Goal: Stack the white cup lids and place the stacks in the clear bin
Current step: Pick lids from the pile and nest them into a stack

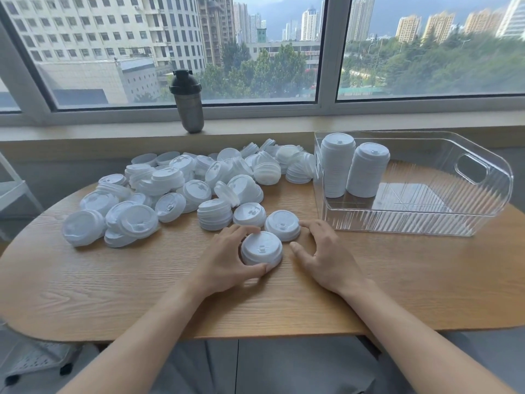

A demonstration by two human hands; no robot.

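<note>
A heap of white cup lids [181, 191] covers the left and middle of the wooden table [113, 280]. My left hand [227, 260] grips a short stack of lids [261, 248] near the table's front, fingers and thumb curled round it. My right hand [324, 257] lies just right of that stack, its fingers curved beside another short stack [282, 224] without clearly holding it. The clear bin [480, 211] stands at the right with two tall lid stacks [338, 166] [366, 170] in its back left corner.
A dark shaker bottle [189, 102] stands on the window sill behind the heap. A white rack [11, 191] sits off the table's left edge. Bare wood lies along the table's front edge and in front of the bin.
</note>
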